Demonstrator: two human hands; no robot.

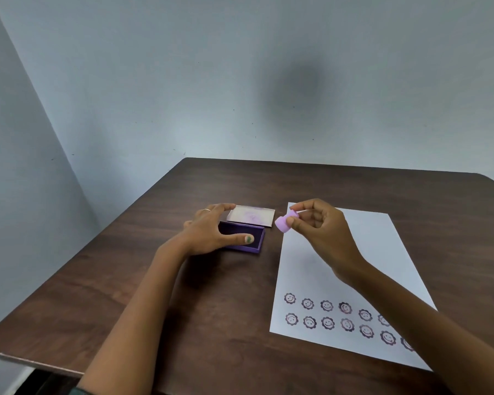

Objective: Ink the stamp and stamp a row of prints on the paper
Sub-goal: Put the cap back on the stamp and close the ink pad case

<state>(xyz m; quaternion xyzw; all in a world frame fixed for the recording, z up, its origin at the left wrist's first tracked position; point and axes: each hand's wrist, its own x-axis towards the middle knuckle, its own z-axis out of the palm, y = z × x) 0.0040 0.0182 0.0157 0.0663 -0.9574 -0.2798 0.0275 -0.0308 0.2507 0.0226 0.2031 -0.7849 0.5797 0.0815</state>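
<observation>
Right hand [318,229] pinching the small pink stamp [286,221] between thumb and fingers, lifted above the near-top left corner of the paper [382,252], just right of the ink pad; left hand [211,230] spread wide and holding nothing, hovering over the purple ink pad [247,238], thumb across its front edge, touching or not impossible to tell; pad's lid [251,216] lying open just behind it on the table [183,295]; two rows of flower-face prints [345,316] already near the paper's bottom edge; upper sheet bare; likely re-inking next, another row to follow.
</observation>
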